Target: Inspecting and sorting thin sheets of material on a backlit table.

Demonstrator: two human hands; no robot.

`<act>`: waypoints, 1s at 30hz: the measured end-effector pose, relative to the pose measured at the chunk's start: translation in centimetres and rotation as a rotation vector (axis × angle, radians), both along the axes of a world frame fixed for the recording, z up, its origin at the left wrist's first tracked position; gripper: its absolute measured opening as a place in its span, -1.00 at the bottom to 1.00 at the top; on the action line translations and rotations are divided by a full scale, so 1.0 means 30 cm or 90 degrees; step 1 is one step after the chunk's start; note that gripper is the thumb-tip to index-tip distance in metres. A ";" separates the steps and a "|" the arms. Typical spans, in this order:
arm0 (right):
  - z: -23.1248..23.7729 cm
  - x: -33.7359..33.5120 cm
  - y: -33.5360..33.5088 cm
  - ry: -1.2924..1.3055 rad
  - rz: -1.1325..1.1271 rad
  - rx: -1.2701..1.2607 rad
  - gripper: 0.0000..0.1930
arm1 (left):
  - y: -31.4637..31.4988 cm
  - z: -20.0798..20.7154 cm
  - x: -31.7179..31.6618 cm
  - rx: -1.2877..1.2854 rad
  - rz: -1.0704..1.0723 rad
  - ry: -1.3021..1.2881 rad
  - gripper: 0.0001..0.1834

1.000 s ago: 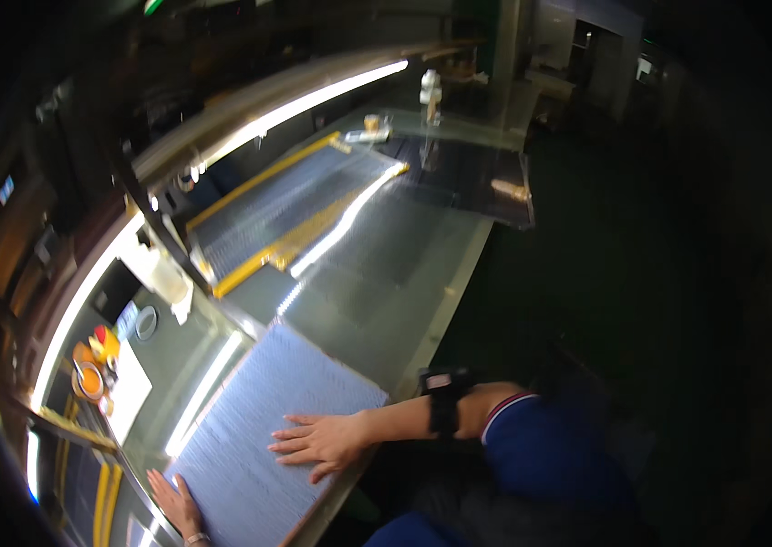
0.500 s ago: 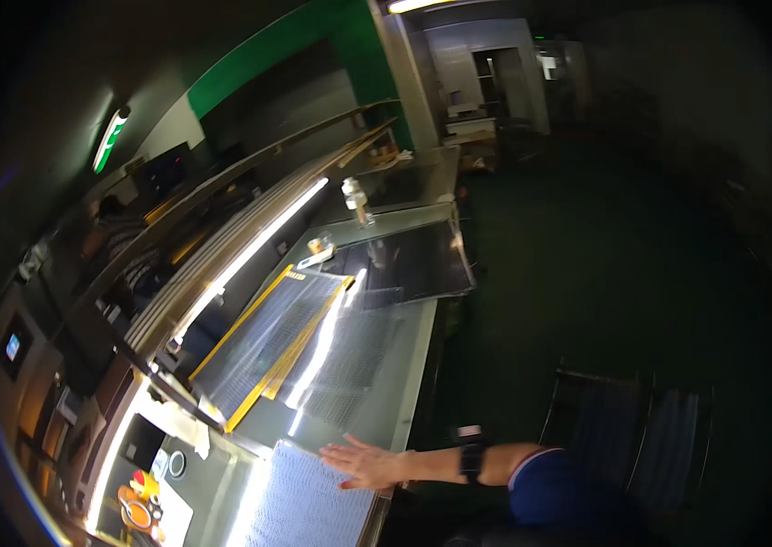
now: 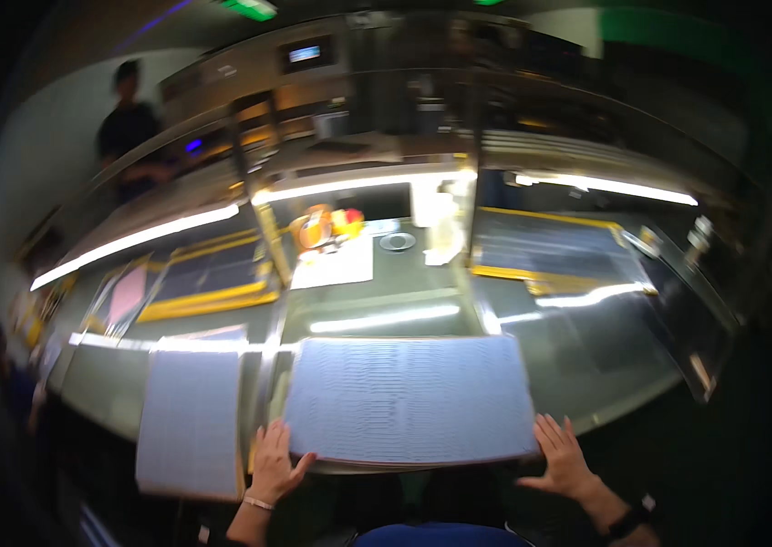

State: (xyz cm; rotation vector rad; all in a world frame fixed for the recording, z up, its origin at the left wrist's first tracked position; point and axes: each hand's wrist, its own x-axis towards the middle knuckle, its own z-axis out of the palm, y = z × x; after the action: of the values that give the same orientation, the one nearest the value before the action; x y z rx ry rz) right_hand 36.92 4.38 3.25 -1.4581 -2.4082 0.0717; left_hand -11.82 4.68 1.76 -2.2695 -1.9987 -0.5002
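Note:
A wide pale blue-grey panel [image 3: 409,401], covered in fine rows of marks, lies flat at the front edge of the bench before me. My left hand [image 3: 274,463] is at its near left corner, fingers stretched along the side and thumb apart. On the opposite side, my right hand [image 3: 568,463] reaches the near right corner with its fingers extended and thumb spread. Neither hand is wrapped round the panel. Beside my left hand lies a narrower panel [image 3: 190,415] of similar colour, jutting past the bench edge. Motion blurs the picture somewhat.
Yellow-edged dark frames [image 3: 208,278] lie at the left, and another yellow-edged frame [image 3: 545,246] at the right. Orange and red items [image 3: 317,228] and a round dish [image 3: 397,242] stand behind the panel. Lit tubes [image 3: 367,187] run under the shelf. A person [image 3: 128,128] stands far left.
My view has swung left from the right-hand bench to face the wide panel. My right hand has gone from lying on the panel to its near right corner; my left hand has come into view.

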 end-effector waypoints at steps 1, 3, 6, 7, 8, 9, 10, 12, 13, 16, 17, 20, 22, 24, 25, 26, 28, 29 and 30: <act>-0.038 0.026 -0.044 0.014 -0.004 -0.009 -0.17 | 0.008 0.007 0.009 0.013 -0.012 -0.012 -0.32; -0.129 0.049 -0.106 0.016 -0.001 0.134 -0.39 | 0.015 0.021 0.013 0.011 -0.005 -0.065 -0.38; -0.189 0.072 -0.093 0.106 0.101 0.187 -0.52 | -0.045 0.027 -0.005 0.076 0.031 -0.146 -0.53; -0.133 0.055 -0.077 0.094 0.162 0.203 -0.56 | -0.060 0.032 -0.003 0.139 0.052 -0.188 -0.60; -0.080 0.037 -0.055 0.079 0.219 0.223 -0.59 | -0.072 0.052 -0.002 0.190 0.062 -0.183 -0.67; -0.038 0.031 -0.033 0.075 0.233 0.229 -0.59 | -0.099 0.058 -0.016 0.200 0.073 -0.188 -0.67; 0.012 0.030 0.013 0.000 0.284 0.222 -0.69 | -0.108 0.068 -0.029 0.239 0.085 -0.197 -0.69; 0.158 -0.015 0.095 -0.012 0.327 0.260 -0.94 | -0.136 0.103 -0.057 0.323 0.106 -0.210 -0.73; 0.216 -0.021 0.144 0.025 0.325 0.273 -0.93 | -0.163 0.111 -0.078 0.342 0.113 -0.209 -0.73; 0.514 -0.057 0.268 -0.263 0.329 0.459 -0.67 | -0.245 0.115 -0.163 0.417 0.219 -0.240 -0.77; 0.610 -0.155 0.243 -0.087 0.138 0.419 -0.82 | -0.274 0.107 -0.188 0.435 0.281 -0.263 -0.78; 1.001 -0.361 0.282 -0.277 0.116 0.472 -0.94 | -0.375 0.065 -0.281 0.484 0.389 -0.281 -0.82; 1.096 -0.390 0.439 -0.051 0.221 0.718 -0.88 | -0.464 -0.016 -0.344 0.491 0.459 -0.224 -0.79; 1.229 -0.515 0.564 0.106 0.345 0.805 -0.86 | -0.538 0.023 -0.352 0.536 0.509 -0.182 -0.82; 1.262 -0.695 0.561 0.449 0.258 0.591 -0.84 | -0.580 0.044 -0.348 0.528 0.549 -0.185 -0.81; 1.285 -0.701 0.705 0.400 0.140 0.749 -0.83 | -0.603 0.017 -0.375 0.533 0.575 -0.196 -0.82; 1.309 -0.832 0.957 0.721 0.217 0.691 -0.72 | -0.620 -0.006 -0.420 0.559 0.587 -0.201 -0.82; 1.315 -1.031 0.906 0.964 0.250 0.310 -0.66 | -0.641 -0.033 -0.434 0.561 0.606 -0.196 -0.82; 1.315 -1.163 0.935 1.003 0.264 0.241 -0.62 | -0.651 -0.052 -0.448 0.558 0.620 -0.197 -0.82</act>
State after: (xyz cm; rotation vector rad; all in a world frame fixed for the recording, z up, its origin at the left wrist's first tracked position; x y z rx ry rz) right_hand 2.03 32.42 42.71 -0.3069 -1.1894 0.5670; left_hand -25.26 -14.84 0.19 -0.6488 -2.0668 -1.2687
